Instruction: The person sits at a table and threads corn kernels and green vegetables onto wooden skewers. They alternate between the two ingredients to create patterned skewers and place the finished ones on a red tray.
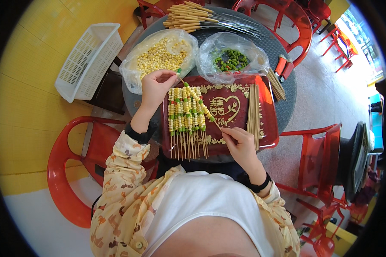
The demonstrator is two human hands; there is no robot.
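A bamboo skewer (200,101) threaded with corn kernels and green pepper pieces slants over a red tray (267,141). My right hand (241,144) pinches its bare lower end. At the opposite tip, my left hand (157,85) pinches a small green pepper piece (179,70); whether the tip has pierced it is hard to tell. Beneath and to the left, several filled corn skewers (180,110) lie side by side on the tray, bare ends towards me. A bundle of bare bamboo skewers (253,112) rests along the tray's right side.
Behind the tray, plastic bags of corn kernels (160,54) and cut green peppers (231,60) lie open on the round table (288,112). Wooden-handled metal skewers (189,16) are piled at the back. Two red-handled tools (283,68) lie right. A white basket (87,61) and red chairs (67,180) surround the table.
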